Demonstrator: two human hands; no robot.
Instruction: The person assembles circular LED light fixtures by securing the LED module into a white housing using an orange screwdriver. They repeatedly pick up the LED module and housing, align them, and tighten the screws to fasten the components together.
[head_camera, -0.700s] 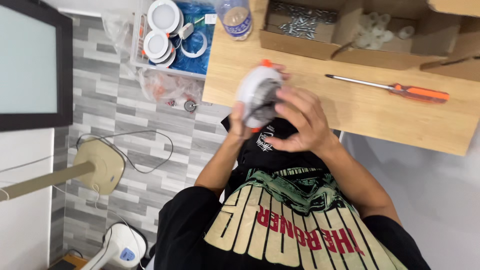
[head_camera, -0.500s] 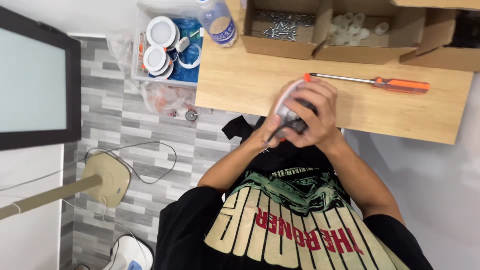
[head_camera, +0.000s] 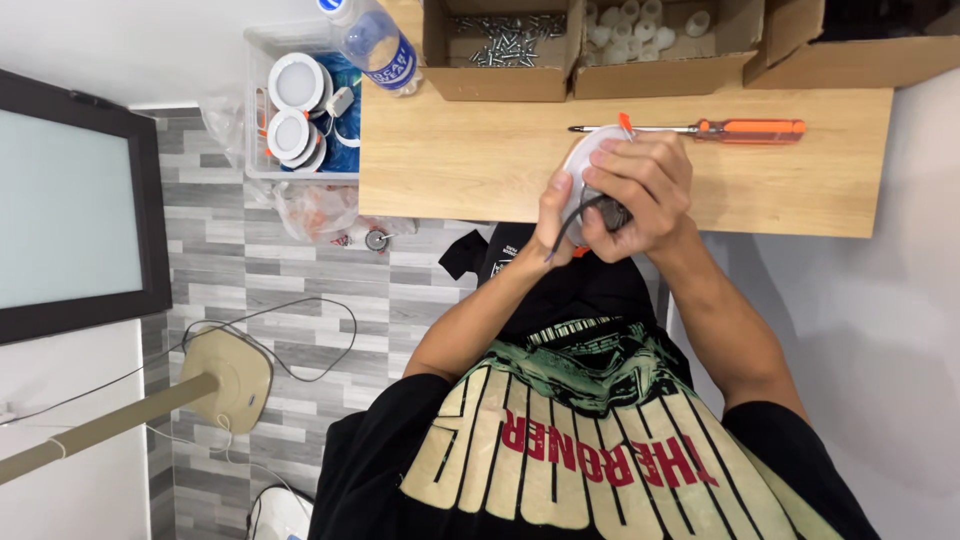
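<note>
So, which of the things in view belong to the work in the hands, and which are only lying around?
In hand:
- round white downlight with orange clips, held by left hand and right hand
- its dark cable

Lying about:
- orange-handled screwdriver
- cardboard box of screws
- cardboard box of white caps
- clear plastic bottle
- bin of round white lamps

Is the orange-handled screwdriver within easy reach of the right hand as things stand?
Probably yes. The screwdriver lies bare on the wooden tabletop just beyond the right hand, nothing between them; but that hand is gripping the round white lamp.
</note>
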